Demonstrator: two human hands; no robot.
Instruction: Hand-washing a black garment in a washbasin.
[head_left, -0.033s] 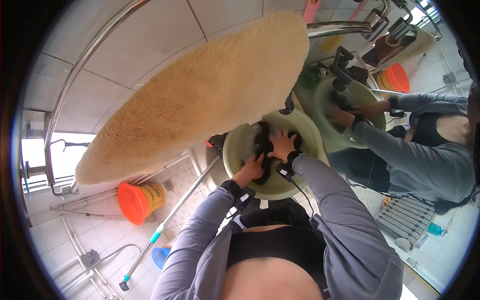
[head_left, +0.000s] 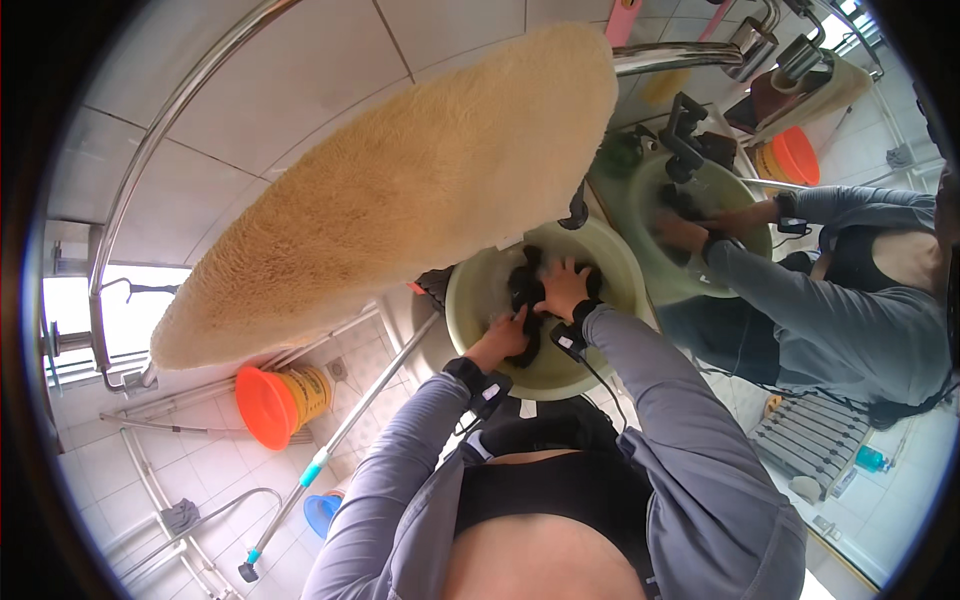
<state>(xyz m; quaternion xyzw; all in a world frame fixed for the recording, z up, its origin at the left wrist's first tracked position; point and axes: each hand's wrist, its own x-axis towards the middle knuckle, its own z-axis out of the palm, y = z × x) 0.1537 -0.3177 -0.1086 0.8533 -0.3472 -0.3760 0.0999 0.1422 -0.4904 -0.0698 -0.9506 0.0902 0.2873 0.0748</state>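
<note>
A pale green round basin stands in front of me with cloudy water in it. A wet black cloth lies bunched in the water, its exact kind hard to make out. My left hand is closed on the near left part of the cloth. My right hand presses down on the cloth with its fingers spread apart. Part of the black cloth shows beyond the right fingertips. Both wrists wear black bands with small devices, and grey sleeves cover my forearms.
A fluffy beige towel hangs from a metal rail left of and above the basin. The mirror at right reflects my arms and the basin. An orange bucket, a pole and a blue basin are at lower left.
Both hands stay on the black cloth in the basin, and the cloth has shifted only very slightly.
</note>
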